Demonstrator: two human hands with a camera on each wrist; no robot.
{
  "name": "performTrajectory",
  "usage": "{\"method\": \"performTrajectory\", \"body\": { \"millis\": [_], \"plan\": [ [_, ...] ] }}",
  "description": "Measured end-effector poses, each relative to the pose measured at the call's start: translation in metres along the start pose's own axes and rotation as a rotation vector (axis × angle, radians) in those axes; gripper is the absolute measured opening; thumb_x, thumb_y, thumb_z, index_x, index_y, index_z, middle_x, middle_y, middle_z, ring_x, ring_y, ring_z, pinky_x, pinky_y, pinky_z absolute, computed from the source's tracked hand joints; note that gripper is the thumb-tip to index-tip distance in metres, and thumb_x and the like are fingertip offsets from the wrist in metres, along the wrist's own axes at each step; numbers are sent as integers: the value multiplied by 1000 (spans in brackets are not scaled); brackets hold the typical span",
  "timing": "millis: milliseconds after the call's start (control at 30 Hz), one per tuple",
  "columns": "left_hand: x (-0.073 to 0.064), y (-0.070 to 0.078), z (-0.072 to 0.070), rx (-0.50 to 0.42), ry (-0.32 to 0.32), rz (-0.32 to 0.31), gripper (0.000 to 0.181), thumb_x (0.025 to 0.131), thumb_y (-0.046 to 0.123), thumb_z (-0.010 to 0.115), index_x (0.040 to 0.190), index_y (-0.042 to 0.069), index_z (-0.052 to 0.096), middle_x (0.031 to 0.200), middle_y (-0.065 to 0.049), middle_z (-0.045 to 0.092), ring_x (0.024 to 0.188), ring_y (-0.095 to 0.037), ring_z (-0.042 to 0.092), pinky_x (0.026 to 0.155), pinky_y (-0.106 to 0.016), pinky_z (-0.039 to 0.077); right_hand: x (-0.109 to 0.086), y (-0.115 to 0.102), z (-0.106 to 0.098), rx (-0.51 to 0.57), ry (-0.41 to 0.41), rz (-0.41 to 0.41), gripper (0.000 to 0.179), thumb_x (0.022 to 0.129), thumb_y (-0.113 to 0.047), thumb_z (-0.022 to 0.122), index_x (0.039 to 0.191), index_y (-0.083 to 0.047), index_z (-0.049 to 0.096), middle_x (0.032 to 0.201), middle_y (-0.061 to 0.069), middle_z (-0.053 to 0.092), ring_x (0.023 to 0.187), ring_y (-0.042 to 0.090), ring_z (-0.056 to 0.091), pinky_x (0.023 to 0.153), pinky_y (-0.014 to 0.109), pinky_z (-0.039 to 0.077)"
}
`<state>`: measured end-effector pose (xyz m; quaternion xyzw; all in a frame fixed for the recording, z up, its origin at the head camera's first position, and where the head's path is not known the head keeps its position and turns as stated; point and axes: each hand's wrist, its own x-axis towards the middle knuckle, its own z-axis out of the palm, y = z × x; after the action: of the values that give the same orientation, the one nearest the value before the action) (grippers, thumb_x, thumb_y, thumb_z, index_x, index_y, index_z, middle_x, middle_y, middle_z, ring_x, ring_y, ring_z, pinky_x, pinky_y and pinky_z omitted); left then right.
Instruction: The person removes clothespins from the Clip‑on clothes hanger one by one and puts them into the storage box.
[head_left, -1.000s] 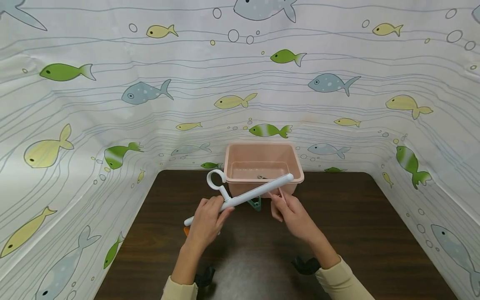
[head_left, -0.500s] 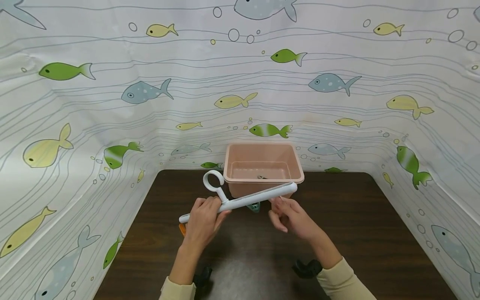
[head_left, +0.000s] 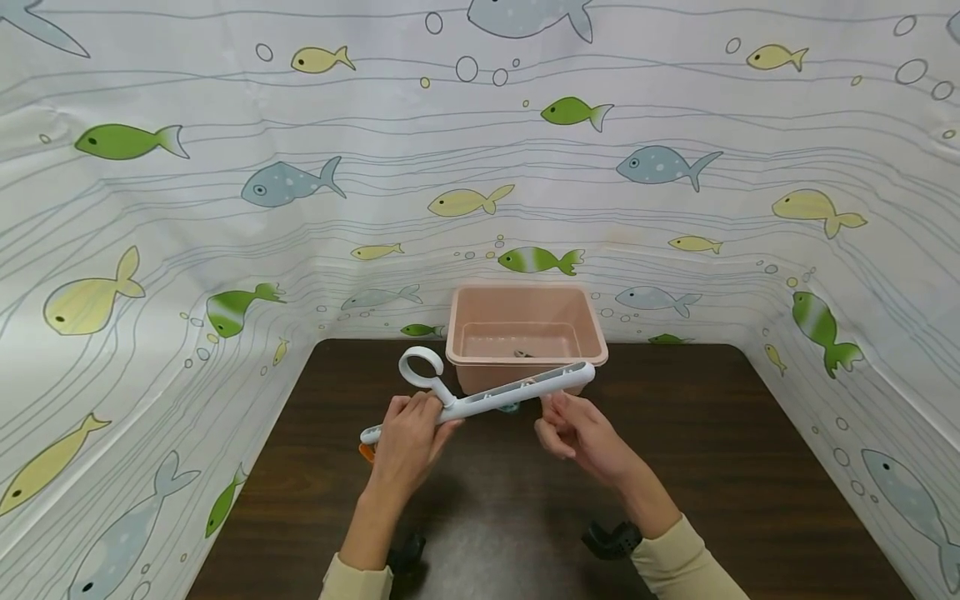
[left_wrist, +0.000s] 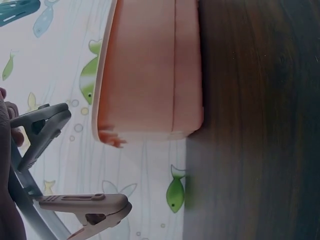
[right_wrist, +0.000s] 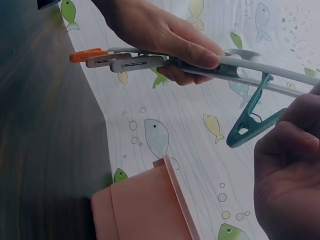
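My left hand (head_left: 408, 437) grips a white clip hanger (head_left: 480, 406) by its bar, just below the round hook (head_left: 422, 363). The bar is tilted, its right end higher, with the slotted side showing. From the left part hang an orange clothespin (right_wrist: 87, 54), a pinkish one (right_wrist: 100, 61) and a grey one (right_wrist: 132, 63). A teal clothespin (right_wrist: 245, 125) dangles from the other half. Right below that half, my right hand (head_left: 588, 437) has its fingers curled, thumb and index at the bar's edge, pinching a pink clothespin that they mostly hide.
A pink plastic bin (head_left: 525, 310) stands at the back of the dark wooden table (head_left: 697, 450), behind the hanger, with a small item (head_left: 522, 354) inside. A fish-patterned sheet (head_left: 480, 225) encloses the back and sides.
The hanger's right end has dropped a little and the bar has rolled, so its slots now show. My right fingers have moved slightly lower and the pink clothespin has become hidden.
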<state>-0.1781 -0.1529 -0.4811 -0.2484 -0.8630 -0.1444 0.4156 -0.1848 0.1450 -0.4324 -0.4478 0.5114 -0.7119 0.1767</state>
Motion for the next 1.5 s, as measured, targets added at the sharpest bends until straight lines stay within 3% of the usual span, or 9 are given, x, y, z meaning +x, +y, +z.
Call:
{"method": "performTrajectory", "body": {
  "millis": [267,433,600,700,867,967,1233,1500],
  "plan": [
    [1,-7,-2,-49,95,-44,55,116,49,37,90,3,52,73,-5,46,67,-23,49,77,-44,45,-3,-7,-5,-60,44,34,42,120,-19,10,87,-3,31,62,3,32,50,23,26,52,42,24],
    [2,-8,-3,-52,82,-43,54,117,49,37,91,3,52,73,-5,46,68,-22,50,77,-44,45,-3,-7,-13,-61,74,91,43,120,-26,10,89,-7,33,65,4,32,54,24,27,57,41,29],
    [0,-7,-4,-62,42,-63,56,116,51,35,92,4,52,73,-5,46,69,-22,51,79,-43,45,-1,-6,-24,-103,193,207,39,118,-29,14,92,-11,36,72,5,36,61,23,32,67,37,35],
    [-1,-7,-4,-60,27,-73,56,116,52,33,94,4,52,74,-5,46,70,-23,53,79,-44,45,2,-6,-31,-223,291,242,42,119,-31,21,97,-4,43,77,5,45,64,21,39,62,34,37],
    [-2,-7,-5,-50,0,-89,57,116,53,32,95,5,52,75,-4,46,70,-23,54,80,-44,46,8,-6,-47,-504,474,282,38,118,-34,44,119,-1,62,86,7,55,70,17,48,62,28,42],
    [-3,-7,-5,-47,-29,-102,57,116,54,31,96,6,53,76,-3,47,71,-23,54,81,-44,46,14,-7,-59,-639,544,318,34,115,-34,53,111,-4,67,85,9,55,70,17,47,62,27,41],
    [-6,-8,-4,-53,-49,-98,57,116,55,30,97,7,53,79,-3,49,73,-23,54,81,-44,46,41,-4,-90,-915,585,383,38,111,-47,59,97,-14,72,70,4,47,61,20,42,54,32,37],
    [-8,-7,-3,-67,-52,-93,57,115,56,31,98,6,53,78,-2,49,75,-22,55,81,-43,47,61,7,-105,-1106,598,486,47,106,-53,64,80,-14,62,68,1,44,60,20,41,54,32,32]
  ]
}}
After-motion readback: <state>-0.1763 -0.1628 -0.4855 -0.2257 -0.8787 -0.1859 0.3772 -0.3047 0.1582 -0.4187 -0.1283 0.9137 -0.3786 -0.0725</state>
